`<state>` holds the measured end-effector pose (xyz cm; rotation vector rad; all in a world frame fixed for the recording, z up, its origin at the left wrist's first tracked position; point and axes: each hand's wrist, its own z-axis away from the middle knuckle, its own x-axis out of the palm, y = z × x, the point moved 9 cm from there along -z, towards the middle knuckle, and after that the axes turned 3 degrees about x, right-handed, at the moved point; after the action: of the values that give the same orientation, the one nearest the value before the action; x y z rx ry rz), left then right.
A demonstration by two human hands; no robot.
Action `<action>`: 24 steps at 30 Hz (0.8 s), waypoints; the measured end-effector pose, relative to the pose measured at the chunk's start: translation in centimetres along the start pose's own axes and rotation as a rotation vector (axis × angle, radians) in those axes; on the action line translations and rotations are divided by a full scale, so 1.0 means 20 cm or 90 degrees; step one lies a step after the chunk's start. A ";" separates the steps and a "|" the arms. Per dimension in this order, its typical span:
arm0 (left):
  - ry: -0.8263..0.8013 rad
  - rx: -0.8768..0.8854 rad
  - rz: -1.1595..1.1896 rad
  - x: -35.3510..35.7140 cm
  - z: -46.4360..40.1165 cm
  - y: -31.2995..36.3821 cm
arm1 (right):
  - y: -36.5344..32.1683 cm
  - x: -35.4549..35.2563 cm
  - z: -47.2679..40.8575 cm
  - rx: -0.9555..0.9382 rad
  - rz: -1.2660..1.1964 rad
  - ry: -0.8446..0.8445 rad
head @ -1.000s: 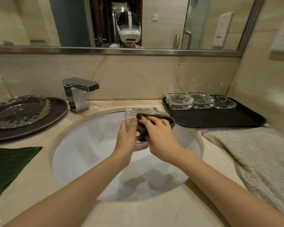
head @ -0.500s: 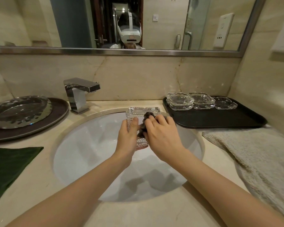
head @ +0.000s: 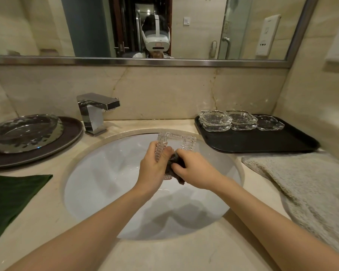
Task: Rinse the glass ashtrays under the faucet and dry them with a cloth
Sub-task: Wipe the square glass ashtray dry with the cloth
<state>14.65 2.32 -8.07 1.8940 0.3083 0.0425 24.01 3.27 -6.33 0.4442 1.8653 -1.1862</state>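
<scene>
My left hand (head: 152, 167) grips a square cut-glass ashtray (head: 173, 142) by its left edge, thumb over the ribbed rim, holding it tilted up on its side above the sink (head: 110, 173); my right hand (head: 194, 170) is curled round a bunched dark cloth (head: 174, 163) and presses it against the lower part of the glass, just beside my left thumb; the far corner of the ashtray shows clear of both hands. The faucet (head: 95, 112) stands behind the sink to the left, well apart from the ashtray. On the counter to the right lies a black tray (head: 262, 139) carrying more glass ashtrays (head: 241, 120) along its back edge, some stacked; in front of it lies a pale towel (head: 305, 182). To the left sits a large glass bowl (head: 22, 132) on a dark round plate (head: 70, 132); nearer me lies a green cloth (head: 10, 194).
</scene>
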 end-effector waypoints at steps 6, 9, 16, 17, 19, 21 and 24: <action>0.024 0.005 -0.003 -0.02 0.01 0.03 | -0.08 0.03 0.03 -0.052 -0.133 -0.074; 0.066 -0.045 0.055 -0.05 0.00 0.00 | -0.02 0.02 0.03 -0.040 0.184 -0.026; 0.120 -0.206 0.194 -0.05 0.00 -0.10 | -0.12 -0.14 0.04 -0.199 0.412 0.192; 0.117 -0.237 0.225 -0.04 0.01 -0.12 | -0.12 -0.22 0.05 -0.193 0.355 0.277; 0.099 -0.279 0.262 -0.02 0.02 -0.15 | -0.07 -0.37 0.11 -0.120 0.158 0.426; 0.079 -0.295 0.279 0.01 0.03 -0.15 | 0.03 -0.38 0.09 -0.003 -0.015 0.431; 0.049 -0.285 0.280 0.06 0.05 -0.12 | 0.03 -0.25 0.02 0.007 0.005 0.335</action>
<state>15.47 2.43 -10.77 1.4827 -0.0711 0.4448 27.37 3.86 -2.72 0.8310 2.2938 -1.1472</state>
